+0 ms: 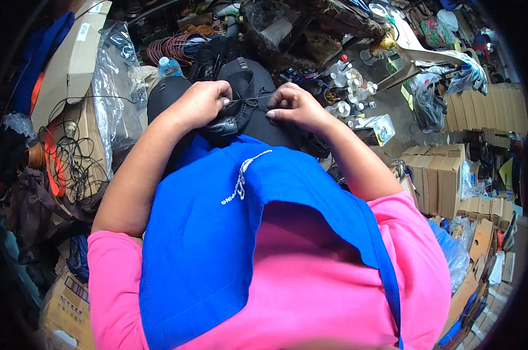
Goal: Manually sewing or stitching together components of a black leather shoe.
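- Black shoe (226, 125): rests on the person's dark-clad lap, between the two hands.
- Thin dark strand (253, 99): runs across above the shoe, from hand to hand.
- Left hand (208, 102): grip closed, fingertips pinching the strand.
- Right hand (296, 107): fingers curled at the strand's other end; cannot tell how closed this grip is.
- Blue apron (194, 233): covers part of a pink shirt (310, 297).
- Beyond, right: small bottles (354, 81), cardboard boxes (433, 175).

The shoe (227, 125) looks glossy, perhaps leather; the apron (197, 245) is matt cloth.
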`<state>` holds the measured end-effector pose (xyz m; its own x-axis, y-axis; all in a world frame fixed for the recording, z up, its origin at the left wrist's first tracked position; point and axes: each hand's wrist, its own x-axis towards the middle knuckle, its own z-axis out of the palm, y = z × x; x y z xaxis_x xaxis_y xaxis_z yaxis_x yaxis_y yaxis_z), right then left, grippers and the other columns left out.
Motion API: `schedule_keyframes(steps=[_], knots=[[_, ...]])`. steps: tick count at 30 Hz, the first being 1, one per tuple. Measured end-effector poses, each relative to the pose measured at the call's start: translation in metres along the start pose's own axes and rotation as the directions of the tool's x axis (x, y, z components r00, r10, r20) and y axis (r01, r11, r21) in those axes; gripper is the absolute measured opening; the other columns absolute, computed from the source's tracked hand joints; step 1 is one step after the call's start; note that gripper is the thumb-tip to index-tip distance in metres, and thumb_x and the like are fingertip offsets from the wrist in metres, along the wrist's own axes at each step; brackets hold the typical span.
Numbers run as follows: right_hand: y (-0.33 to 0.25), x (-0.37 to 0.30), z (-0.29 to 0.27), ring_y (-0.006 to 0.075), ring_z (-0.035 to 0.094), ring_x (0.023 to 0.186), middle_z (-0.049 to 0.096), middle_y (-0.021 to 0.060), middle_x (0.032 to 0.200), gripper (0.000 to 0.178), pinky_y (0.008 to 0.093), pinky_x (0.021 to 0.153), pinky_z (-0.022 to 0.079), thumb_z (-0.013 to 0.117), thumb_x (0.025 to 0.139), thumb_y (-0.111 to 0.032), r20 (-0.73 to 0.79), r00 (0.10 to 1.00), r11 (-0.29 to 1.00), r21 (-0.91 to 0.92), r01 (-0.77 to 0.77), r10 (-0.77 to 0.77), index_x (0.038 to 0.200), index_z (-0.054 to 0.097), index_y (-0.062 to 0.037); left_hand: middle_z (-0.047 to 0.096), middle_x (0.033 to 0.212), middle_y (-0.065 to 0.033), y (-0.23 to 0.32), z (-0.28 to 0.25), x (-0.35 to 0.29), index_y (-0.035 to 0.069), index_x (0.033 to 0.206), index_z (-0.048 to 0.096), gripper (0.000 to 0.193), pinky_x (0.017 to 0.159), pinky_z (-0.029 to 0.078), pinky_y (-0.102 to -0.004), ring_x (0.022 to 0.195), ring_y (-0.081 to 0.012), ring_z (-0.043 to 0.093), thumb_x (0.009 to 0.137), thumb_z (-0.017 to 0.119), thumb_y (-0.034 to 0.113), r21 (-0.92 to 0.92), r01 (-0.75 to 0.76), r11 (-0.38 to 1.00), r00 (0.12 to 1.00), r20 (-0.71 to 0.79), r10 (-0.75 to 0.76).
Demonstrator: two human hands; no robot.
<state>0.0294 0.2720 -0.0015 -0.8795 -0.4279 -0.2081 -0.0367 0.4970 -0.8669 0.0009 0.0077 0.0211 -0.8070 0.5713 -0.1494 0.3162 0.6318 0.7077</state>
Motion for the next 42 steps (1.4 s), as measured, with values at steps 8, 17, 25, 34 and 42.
schedule_keyframes(steps=[8, 17, 25, 34, 42], knots=[[-0.008, -0.032, 0.0, 0.0087, 0.052, 0.09, 0.055, 0.001, 0.092, 0.022, 0.0256, 0.075, 0.045, 0.073, 0.08, -0.017, -0.068, 0.994, 0.989, -0.129, 0.071, -0.08, 0.091, 0.06, -0.0025, 0.065, 0.09, -0.0159, 0.003, 0.006, 0.008, 0.002, 0.099, 0.057, 0.014, 0.077, 0.049, -0.0351, 0.087, -0.0289, 0.064, 0.085, 0.055, 0.007, 0.0, -0.052, 0.999, 0.996, 0.066, 0.052], [-0.021, 0.021, -0.048, 0.0231, 0.061, 0.08, 0.06, 0.0083, 0.086, 0.013, 0.0343, 0.071, 0.049, 0.067, 0.082, -0.016, -0.2, 0.946, 0.847, -0.518, 0.117, -0.253, 0.091, 0.063, -0.0077, 0.063, 0.086, -0.0192, 0.006, 0.003, 0.009, 0.003, 0.099, 0.056, 0.014, 0.074, 0.048, -0.0377, 0.083, -0.0323, 0.063, 0.087, 0.054, 0.009, 0.052, -0.109, 0.993, 0.991, 0.087, 0.104], [-0.05, 0.019, -0.027, 0.0234, 0.058, 0.094, 0.061, 0.0056, 0.087, 0.014, 0.039, 0.087, 0.037, 0.061, 0.082, -0.024, 0.172, 0.91, 0.485, -0.8, 0.353, -0.379, 0.089, 0.063, -0.0123, 0.062, 0.085, -0.0216, 0.004, 0.003, 0.005, 0.005, 0.096, 0.057, 0.013, 0.071, 0.048, -0.0446, 0.083, -0.0389, 0.061, 0.086, 0.053, 0.013, 0.102, -0.134, 0.986, 0.991, 0.043, 0.13], [-0.038, 0.032, -0.022, 0.0232, 0.059, 0.085, 0.062, 0.003, 0.076, 0.016, 0.0382, 0.083, 0.039, 0.058, 0.073, -0.013, 0.346, 0.845, 0.39, -0.771, 0.503, -0.407, 0.089, 0.055, -0.0142, 0.058, 0.082, -0.0186, -0.026, -0.009, -0.014, 0.003, 0.091, 0.052, 0.013, 0.071, 0.046, -0.0452, 0.083, -0.0377, 0.058, 0.079, 0.051, 0.005, 0.29, -0.271, 0.918, 0.962, 0.045, 0.269], [-0.045, 0.013, -0.068, 0.0087, 0.058, 0.077, 0.062, -0.0001, 0.08, 0.021, 0.0252, 0.073, 0.046, 0.066, 0.086, -0.024, -0.202, 0.979, 0.951, 0.309, 0.034, 0.03, 0.09, 0.065, -0.0032, 0.061, 0.082, -0.0051, -0.004, -0.085, -0.075, 0.0, 0.087, 0.06, 0.006, 0.077, 0.046, -0.0279, 0.081, -0.0142, 0.058, 0.087, 0.058, 0.005, -0.433, 0.0, 0.902, 0.926, -0.341, -0.164]])
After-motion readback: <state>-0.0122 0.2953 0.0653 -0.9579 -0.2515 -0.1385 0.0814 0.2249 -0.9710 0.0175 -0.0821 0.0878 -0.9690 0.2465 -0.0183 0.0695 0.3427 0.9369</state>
